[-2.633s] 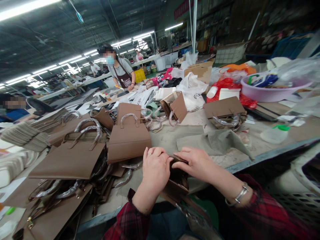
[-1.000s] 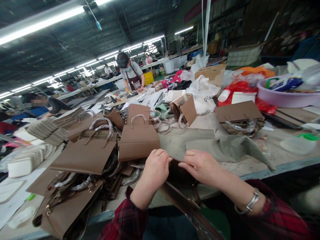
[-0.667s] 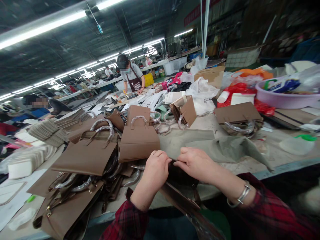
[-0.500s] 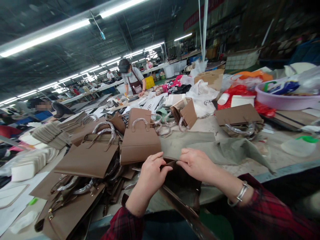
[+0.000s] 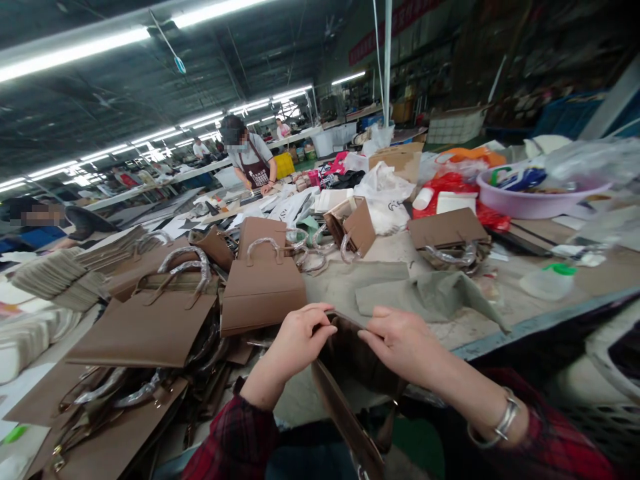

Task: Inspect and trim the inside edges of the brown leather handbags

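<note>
Near the table's front edge, a dark brown handbag (image 5: 345,407) stands with its mouth open toward me. My left hand (image 5: 299,339) pinches the bag's far rim between thumb and fingers. Just to the right, my right hand (image 5: 400,343) grips the same rim, thumb inside. Much of the bag's outside is hidden behind my hands. Beyond my left hand lies a finished-looking brown handbag (image 5: 265,293) with a plastic-wrapped handle. A grey-green cloth (image 5: 430,297) is spread beyond my right hand.
A heap of brown handbags (image 5: 145,327) fills the left side, beside stacked pale pieces (image 5: 55,280). Another brown bag (image 5: 447,230), a bottle with a green cap (image 5: 547,283) and a purple basin (image 5: 530,197) stand right. A co-worker (image 5: 253,160) works across the table.
My view has swung slightly to the right, so the table things sit farther left. Both hands keep the rim, now a little farther apart, with the edge stretched straighter between them.
</note>
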`<action>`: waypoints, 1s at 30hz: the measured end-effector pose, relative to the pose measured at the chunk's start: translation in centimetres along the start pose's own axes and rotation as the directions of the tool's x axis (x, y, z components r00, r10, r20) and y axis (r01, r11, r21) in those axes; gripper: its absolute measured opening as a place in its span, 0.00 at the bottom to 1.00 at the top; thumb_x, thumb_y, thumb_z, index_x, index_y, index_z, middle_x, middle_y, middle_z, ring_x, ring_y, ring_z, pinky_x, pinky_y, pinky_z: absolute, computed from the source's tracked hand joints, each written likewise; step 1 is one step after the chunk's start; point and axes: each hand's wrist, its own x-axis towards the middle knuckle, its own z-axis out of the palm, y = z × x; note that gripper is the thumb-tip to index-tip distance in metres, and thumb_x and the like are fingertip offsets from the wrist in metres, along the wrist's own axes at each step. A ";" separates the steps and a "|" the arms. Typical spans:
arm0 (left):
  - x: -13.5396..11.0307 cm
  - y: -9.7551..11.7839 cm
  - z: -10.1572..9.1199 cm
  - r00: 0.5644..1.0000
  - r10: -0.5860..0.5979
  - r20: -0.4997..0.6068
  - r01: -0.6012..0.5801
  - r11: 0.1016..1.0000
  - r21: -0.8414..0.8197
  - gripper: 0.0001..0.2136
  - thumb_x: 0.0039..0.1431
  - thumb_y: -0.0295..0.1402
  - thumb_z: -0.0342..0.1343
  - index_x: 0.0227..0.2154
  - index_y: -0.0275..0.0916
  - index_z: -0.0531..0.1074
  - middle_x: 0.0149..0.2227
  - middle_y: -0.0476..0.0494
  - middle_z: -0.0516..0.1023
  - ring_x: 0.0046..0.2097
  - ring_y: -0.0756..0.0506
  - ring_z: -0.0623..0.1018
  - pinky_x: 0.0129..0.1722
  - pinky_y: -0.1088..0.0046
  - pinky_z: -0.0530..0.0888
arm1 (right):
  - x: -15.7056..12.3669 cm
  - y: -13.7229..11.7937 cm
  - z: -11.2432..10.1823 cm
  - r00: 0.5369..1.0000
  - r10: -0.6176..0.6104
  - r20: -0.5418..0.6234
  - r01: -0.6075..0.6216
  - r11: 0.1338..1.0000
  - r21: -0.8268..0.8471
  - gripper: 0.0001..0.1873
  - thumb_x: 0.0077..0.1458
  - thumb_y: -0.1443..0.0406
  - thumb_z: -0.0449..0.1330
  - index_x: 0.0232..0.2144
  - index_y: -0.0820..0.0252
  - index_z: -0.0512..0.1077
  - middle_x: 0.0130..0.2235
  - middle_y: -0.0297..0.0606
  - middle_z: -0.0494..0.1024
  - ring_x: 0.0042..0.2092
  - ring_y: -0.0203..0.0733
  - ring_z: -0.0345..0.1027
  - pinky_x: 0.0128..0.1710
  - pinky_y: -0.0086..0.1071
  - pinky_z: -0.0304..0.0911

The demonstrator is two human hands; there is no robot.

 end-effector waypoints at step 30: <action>0.0 -0.1 1.4 0.987 -0.054 -0.153 0.050 0.998 -0.028 0.07 0.54 0.24 0.54 0.22 0.39 0.70 0.36 0.46 0.79 0.39 0.48 0.77 0.42 0.72 0.73 | 2.9 -0.5 0.0 0.989 -0.141 0.038 0.143 0.988 -0.063 0.19 0.62 0.61 0.52 0.23 0.60 0.74 0.27 0.35 0.73 0.28 0.36 0.66 0.29 0.31 0.51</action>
